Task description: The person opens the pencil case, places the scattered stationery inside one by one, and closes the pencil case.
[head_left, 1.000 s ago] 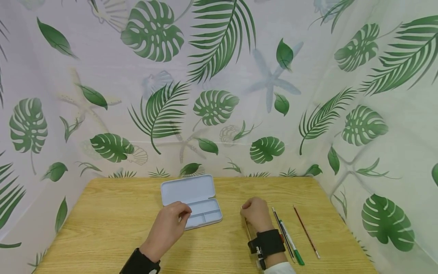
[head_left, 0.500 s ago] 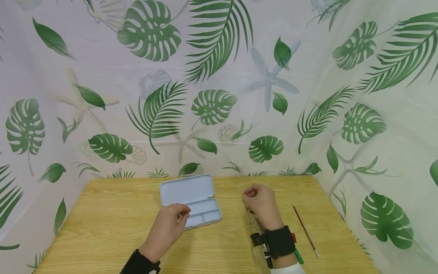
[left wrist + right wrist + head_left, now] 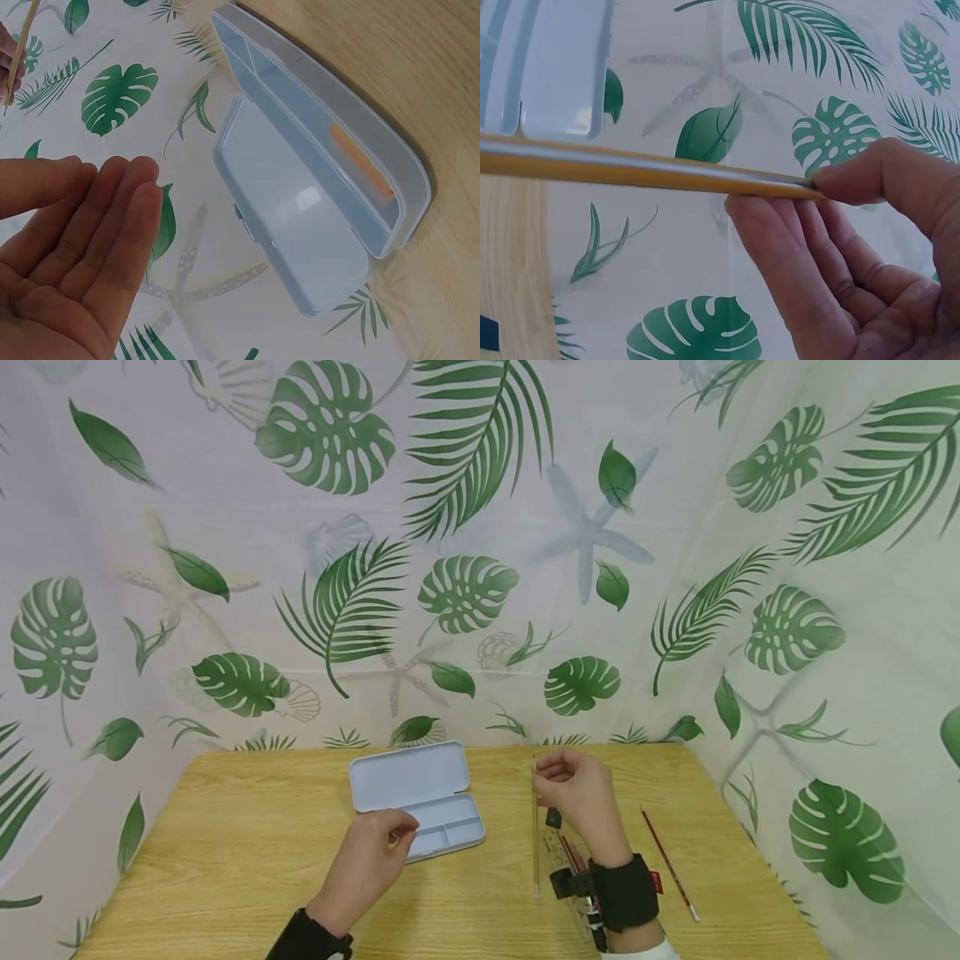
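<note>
- white cloth [image 3: 495, 543], printed with green leaves, pale starfish and shells, hangs behind the table and along both sides of it.
- yellowish wood-grain table [image 3: 240, 827], reaching back to the foot of the cloth.
- pale blue case [image 3: 450, 812], lying left of centre towards the back of the table, its lid [image 3: 411, 777] tipped back on the far side and its tray split by dividers.
- left hand [image 3: 367, 853], in front of the left part of the tray and apart from it in the left wrist view; fingers relaxed and side by side, thumb close to the forefinger.
- right hand [image 3: 576, 789], to the right of the case; thumb and fingers pinch a yellow pencil [image 3: 536, 835] near its far end.
- black wristbands, one on the right wrist [image 3: 626, 893] and one on the left [image 3: 303, 939].
- clear, marked piece [image 3: 557, 856], partly hidden beneath the right wrist, with thin reddish sticks beside it; too covered to tell exactly what they are.
- that yellow pencil, between the case and the clear piece as the head view shows it, its length running towards the person; a dark tip shows just past the fingers in the left wrist view. whether its near end touches the wood, i cannot tell.
- red pencil [image 3: 670, 862], lying slantwise on the table to the right of the right hand.
- small black block [image 3: 553, 817], just below the right hand's fingers in the head view.
</note>
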Tool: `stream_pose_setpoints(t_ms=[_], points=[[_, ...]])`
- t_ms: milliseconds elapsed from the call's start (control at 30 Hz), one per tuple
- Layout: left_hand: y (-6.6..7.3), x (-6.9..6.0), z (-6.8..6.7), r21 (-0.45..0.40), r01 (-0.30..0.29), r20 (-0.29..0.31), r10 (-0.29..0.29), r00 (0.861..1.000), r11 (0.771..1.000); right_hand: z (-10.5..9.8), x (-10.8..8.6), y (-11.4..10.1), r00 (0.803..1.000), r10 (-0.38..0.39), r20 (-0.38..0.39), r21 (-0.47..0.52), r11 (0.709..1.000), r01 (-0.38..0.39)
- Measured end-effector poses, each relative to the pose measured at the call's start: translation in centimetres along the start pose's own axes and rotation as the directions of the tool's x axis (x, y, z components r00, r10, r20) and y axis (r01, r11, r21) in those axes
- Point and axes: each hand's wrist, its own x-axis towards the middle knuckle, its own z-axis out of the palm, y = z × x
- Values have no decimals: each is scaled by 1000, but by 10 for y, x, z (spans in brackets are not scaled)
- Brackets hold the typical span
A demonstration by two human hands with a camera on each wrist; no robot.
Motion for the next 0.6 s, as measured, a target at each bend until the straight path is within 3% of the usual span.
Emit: stream_pose_setpoints(t_ms=[367, 600], points=[[-1, -1, 5, -81, 14, 38, -11, 999, 997, 2, -5, -2, 999, 0, 52, 213, 977, -12], [-2, 0, 9, -247, 72, 119, -43, 992, 966, 6, -8, -2, 997, -40, 60, 323, 946, 19]])
